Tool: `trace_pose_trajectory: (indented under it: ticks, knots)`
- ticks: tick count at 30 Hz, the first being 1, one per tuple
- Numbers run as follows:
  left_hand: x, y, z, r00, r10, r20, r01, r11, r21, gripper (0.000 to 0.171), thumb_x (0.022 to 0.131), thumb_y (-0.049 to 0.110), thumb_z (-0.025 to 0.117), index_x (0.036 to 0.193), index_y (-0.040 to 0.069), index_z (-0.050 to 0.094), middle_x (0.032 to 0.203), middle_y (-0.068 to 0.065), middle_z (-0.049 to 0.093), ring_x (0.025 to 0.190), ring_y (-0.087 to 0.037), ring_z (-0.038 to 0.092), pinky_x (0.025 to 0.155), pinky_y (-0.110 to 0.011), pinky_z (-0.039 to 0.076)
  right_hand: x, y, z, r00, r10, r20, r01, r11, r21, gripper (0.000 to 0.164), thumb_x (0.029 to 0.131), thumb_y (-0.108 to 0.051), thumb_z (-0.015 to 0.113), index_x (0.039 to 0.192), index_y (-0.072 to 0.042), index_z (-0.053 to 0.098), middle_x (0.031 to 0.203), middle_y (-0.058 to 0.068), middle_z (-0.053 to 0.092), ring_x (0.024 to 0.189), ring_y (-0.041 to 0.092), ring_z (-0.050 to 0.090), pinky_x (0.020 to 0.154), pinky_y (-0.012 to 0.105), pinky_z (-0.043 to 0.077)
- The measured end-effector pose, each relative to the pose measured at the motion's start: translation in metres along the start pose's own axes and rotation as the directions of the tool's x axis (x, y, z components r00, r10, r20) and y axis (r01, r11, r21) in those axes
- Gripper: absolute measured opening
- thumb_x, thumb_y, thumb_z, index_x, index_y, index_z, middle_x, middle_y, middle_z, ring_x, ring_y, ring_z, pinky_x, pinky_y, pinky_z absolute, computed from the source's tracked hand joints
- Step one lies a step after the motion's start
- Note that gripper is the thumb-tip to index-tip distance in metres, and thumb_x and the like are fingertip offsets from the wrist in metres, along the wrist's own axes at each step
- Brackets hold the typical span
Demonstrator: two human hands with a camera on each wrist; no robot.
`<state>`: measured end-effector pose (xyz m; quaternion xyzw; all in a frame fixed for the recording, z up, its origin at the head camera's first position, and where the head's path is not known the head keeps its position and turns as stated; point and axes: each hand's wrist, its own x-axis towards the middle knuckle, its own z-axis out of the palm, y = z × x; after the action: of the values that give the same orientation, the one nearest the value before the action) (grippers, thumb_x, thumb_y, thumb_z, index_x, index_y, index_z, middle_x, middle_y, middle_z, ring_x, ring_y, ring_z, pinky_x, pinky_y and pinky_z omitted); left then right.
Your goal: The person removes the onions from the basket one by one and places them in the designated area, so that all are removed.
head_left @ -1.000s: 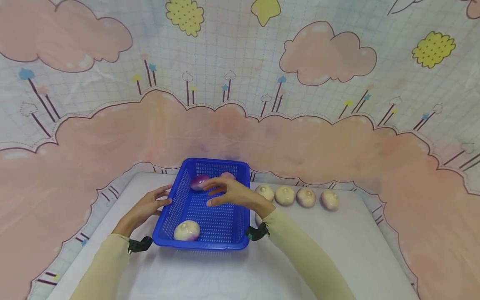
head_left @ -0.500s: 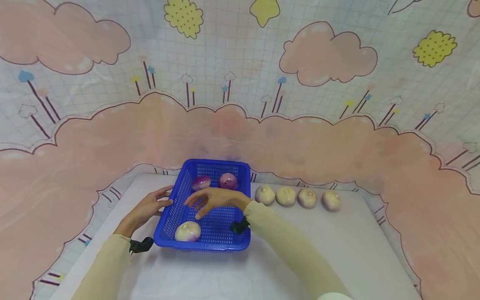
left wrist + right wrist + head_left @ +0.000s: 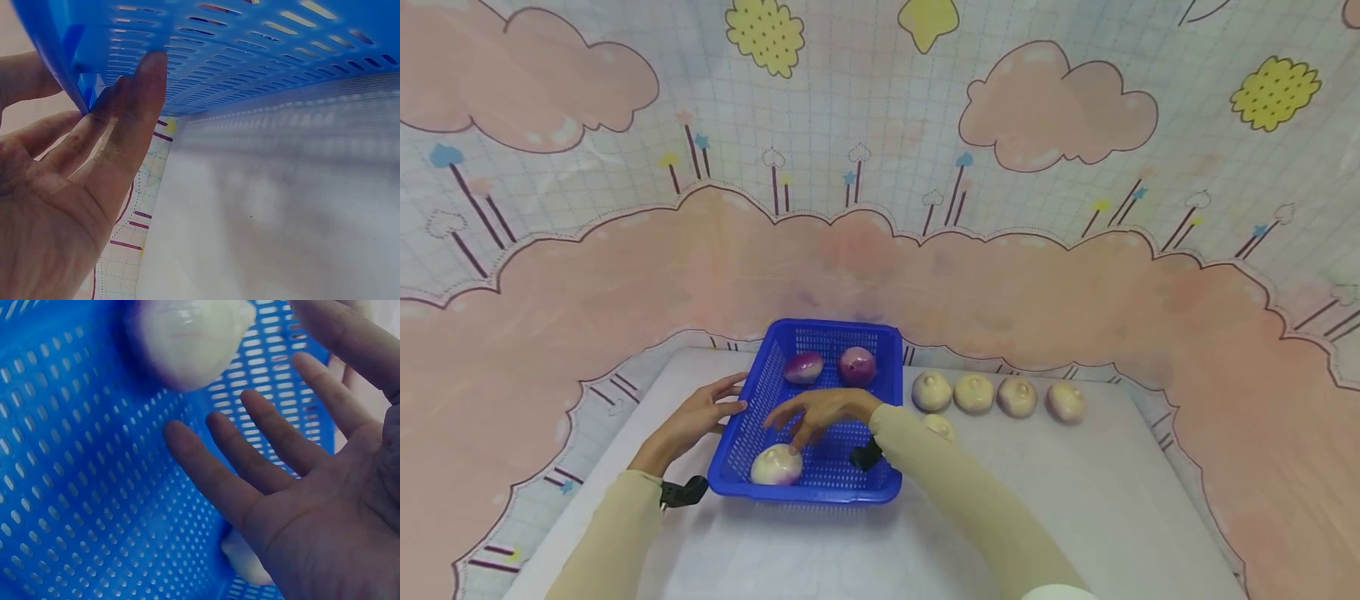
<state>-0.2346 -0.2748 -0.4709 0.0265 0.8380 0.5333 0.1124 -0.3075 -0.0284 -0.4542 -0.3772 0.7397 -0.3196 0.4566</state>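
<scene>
A blue perforated plastic basket (image 3: 805,495) stands tilted toward me on the white table. My left hand (image 3: 696,417) is at its left rim, thumb over the rim and fingers against the outer wall. Inside the basket, my right hand (image 3: 826,412) hovers with fingers spread and holds nothing. Its thumb is right by a shiny white-and-purple, turnip-like vegetable (image 3: 777,465) in the near left corner. At the basket's far end lie two purple ones, a left one (image 3: 803,367) and a right one (image 3: 857,367). The right wrist view shows a pale vegetable (image 3: 190,340) beyond the fingertips.
Right of the basket, a row of several cream-coloured vegetables (image 3: 974,392) lies along the table's back. Another vegetable (image 3: 938,427) is partly hidden behind the right sleeve. A patterned cloth (image 3: 1000,292) with clouds rises behind the white table (image 3: 1075,500).
My right hand has moved left and toward me, from over the basket's far part to beside the near vegetable. The right purple vegetable has come fully into view. My left hand stays put.
</scene>
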Motion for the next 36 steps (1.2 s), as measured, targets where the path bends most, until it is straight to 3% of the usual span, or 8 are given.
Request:
trace_pose_trajectory:
  ticks: [9, 18, 27, 36]
  knots:
    - [0.000, 0.002, 0.000, 1.000, -0.007, -0.001, 0.007, 1.000, 0.013, 0.069, 0.099, 0.021, 0.056, 0.157, 0.009, 0.021, 0.149, -0.031, 0.037, 0.116, -0.037, 0.062, 0.091, -0.050, 0.057, 0.010, 0.005, 0.007, 0.995, 0.090, 0.045, -0.091, 0.996, 0.023, 0.070, 0.080, -0.013, 0.078, 0.142, -0.033, 0.051, 0.145, 0.000, 0.050, 0.125, 0.021, 0.055, 0.091, 0.035, 0.058]
    - [0.001, 0.000, 0.000, 1.000, -0.004, 0.007, 0.004, 1.000, 0.006, 0.068, 0.100, 0.022, 0.055, 0.157, 0.010, 0.020, 0.149, -0.031, 0.037, 0.116, -0.036, 0.062, 0.092, -0.050, 0.057, 0.017, 0.007, 0.017, 0.988, 0.151, 0.042, -0.152, 0.988, 0.006, 0.067, 0.080, -0.010, 0.080, 0.138, -0.033, 0.055, 0.136, 0.000, 0.053, 0.113, 0.019, 0.059, 0.082, 0.032, 0.060]
    - [0.001, -0.001, 0.000, 1.000, 0.000, 0.011, 0.000, 1.000, 0.000, 0.069, 0.100, 0.022, 0.055, 0.157, 0.009, 0.020, 0.150, -0.031, 0.036, 0.117, -0.038, 0.061, 0.091, -0.049, 0.057, 0.017, 0.007, 0.019, 0.992, 0.125, -0.010, -0.126, 0.989, -0.077, 0.057, 0.080, -0.012, 0.080, 0.131, -0.030, 0.061, 0.129, -0.002, 0.056, 0.106, 0.014, 0.058, 0.082, 0.027, 0.059]
    - [0.001, -0.002, 0.000, 1.000, -0.001, 0.000, 0.001, 1.000, -0.005, 0.068, 0.099, 0.021, 0.056, 0.157, 0.009, 0.021, 0.148, -0.031, 0.037, 0.115, -0.035, 0.063, 0.091, -0.048, 0.057, -0.001, 0.002, 0.005, 0.998, -0.005, -0.062, -0.001, 0.996, -0.084, 0.055, 0.081, -0.017, 0.079, 0.131, -0.032, 0.060, 0.131, -0.005, 0.057, 0.112, 0.012, 0.056, 0.084, 0.026, 0.058]
